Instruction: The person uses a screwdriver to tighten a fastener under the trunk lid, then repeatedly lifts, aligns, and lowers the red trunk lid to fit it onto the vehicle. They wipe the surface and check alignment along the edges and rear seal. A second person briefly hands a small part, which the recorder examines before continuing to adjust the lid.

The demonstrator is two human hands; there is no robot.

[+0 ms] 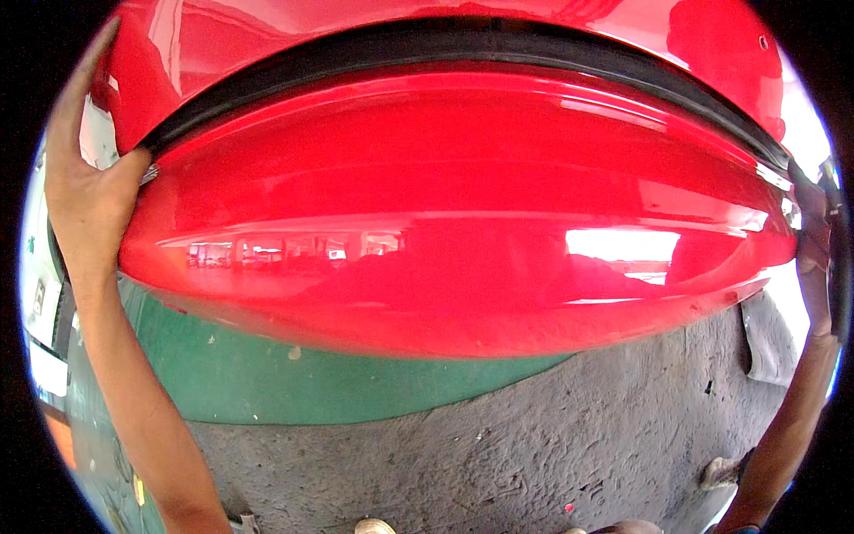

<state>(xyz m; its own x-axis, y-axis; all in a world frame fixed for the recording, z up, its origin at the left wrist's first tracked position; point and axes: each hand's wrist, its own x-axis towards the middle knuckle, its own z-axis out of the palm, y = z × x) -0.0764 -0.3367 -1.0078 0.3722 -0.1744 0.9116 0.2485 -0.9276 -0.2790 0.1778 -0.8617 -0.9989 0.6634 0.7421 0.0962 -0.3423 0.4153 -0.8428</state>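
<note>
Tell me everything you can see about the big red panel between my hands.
The red panel is broad, curved and glossy, like painted plastic or metal, with bright reflections. It lies crosswise, its lower edge bowing toward you above green and grey flooring. A black strip follows its upper edge. Your left hand is against its left end; your right hand is at its right end, exact contact unclear.

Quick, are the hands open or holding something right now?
Left hand: spread open at the left end of the red panel.
Right hand: at the panel's right end; whether it grips cannot be told.
</note>
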